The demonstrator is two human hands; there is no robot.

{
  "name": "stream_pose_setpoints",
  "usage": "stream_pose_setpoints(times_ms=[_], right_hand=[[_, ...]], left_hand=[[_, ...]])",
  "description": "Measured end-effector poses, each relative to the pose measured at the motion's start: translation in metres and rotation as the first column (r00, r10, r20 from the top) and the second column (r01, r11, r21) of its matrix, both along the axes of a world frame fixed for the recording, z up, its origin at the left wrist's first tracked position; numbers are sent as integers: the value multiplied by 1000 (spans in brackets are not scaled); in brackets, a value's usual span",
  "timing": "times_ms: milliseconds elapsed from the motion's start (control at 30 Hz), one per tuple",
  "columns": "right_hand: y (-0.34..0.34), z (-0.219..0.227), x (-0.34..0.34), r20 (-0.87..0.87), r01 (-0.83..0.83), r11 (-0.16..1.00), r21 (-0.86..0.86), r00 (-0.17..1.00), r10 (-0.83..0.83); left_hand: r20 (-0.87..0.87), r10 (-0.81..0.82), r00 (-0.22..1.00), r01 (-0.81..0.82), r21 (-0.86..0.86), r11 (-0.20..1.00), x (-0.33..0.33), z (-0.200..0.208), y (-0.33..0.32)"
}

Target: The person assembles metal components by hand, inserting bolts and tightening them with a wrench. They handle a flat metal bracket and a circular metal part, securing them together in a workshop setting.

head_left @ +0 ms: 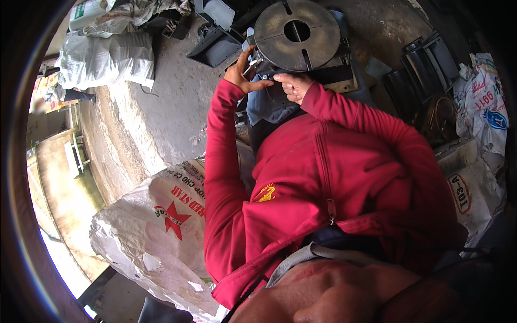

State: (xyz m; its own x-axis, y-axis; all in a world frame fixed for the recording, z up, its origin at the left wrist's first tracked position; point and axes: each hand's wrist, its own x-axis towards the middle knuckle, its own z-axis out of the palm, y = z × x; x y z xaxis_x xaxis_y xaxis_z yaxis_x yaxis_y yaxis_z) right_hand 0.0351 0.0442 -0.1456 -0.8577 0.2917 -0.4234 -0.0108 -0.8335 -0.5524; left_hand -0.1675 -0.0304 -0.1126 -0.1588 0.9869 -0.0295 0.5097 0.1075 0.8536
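A round grey metal plate [274, 46] with a centre hole and slots lies flat in front of me, on a dark metal base. My left hand [240, 74] is at the base's near left corner, fingers and thumb spread in a C around a small shiny metal fitting [252, 65]. Its thumb stretches right, below a small bolt head [265, 77]. From the other side my right hand [294, 86] meets it, fingers curled and thumb and forefinger closed at the base's near edge. Whatever lies between those fingertips is too small to make out.
Dark open metal boxes [215, 46] stand left of the plate. Curved black metal parts [417, 70] are at the right, near a white printed sack [484, 102]. A large white woven sack [145, 226] lies by my left side. Wrapped white bundles [107, 56] sit at far left.
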Motion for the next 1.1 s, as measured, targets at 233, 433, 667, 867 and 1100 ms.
stream_pose_setpoints(times_ms=[233, 433, 667, 867, 1100], right_hand=[[2, -9, -3, 48, 8, 999, 48, 999, -11], [-2, 2, -3, 56, 41, 997, 63, 997, -45], [-1, 7, 2, 34, 21, 998, 51, 999, -23], [-2, 10, 0, 40, 29, 998, 47, 999, -31], [-2, 11, 2, 46, 14, 1000, -10, 999, -13]], left_hand=[[-51, 45, 998, -42, 45, 998, 14, 18, 0], [69, 155, 985, -164, 153, 974, 15, 12, -26], [-134, 460, 878, -358, 456, 815, 81, 23, -77], [-91, 474, 876, -373, 494, 785, 81, 22, -54], [-61, 480, 875, -382, 523, 762, 76, -12, -33]])
